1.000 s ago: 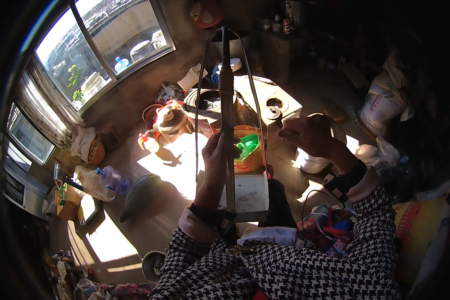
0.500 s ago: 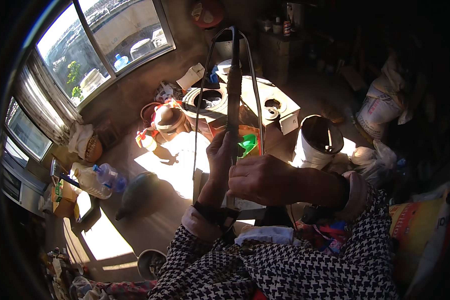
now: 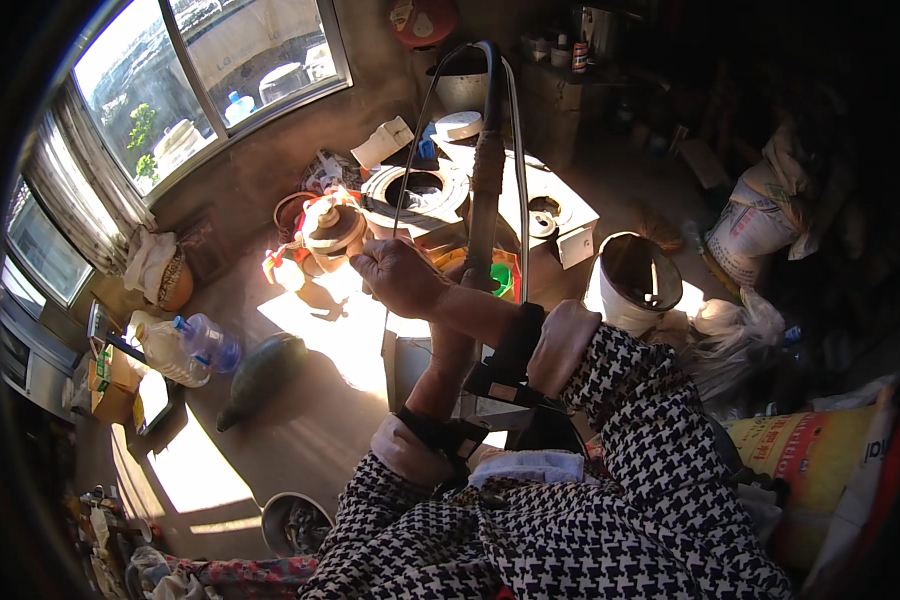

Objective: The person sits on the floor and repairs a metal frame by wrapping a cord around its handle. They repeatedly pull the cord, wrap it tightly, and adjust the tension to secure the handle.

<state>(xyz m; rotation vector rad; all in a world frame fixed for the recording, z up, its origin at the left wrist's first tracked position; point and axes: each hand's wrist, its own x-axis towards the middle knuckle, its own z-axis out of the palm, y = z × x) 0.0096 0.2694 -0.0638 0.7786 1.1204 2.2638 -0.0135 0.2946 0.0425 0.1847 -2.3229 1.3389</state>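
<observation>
A long dark pole stands upright before me, bent over at its top, with a wrapped band round its middle. Thin strands run down on both sides of it. My left hand is closed round its lower part; my right forearm crosses in front and hides most of those fingers. My right hand is a fist to the left of the pole, beside the left strand. Whatever it grips is too small or hidden to name.
Beyond the pole stands a low stove with round openings. A white bucket is on its right, a lidded pot on its left. A large green gourd and plastic bottles lie left. A yellow sack sits at right.
My right hand has moved from beside the pole across to its left, and its forearm now crosses over my left hand. The pole has shifted slightly right in view.
</observation>
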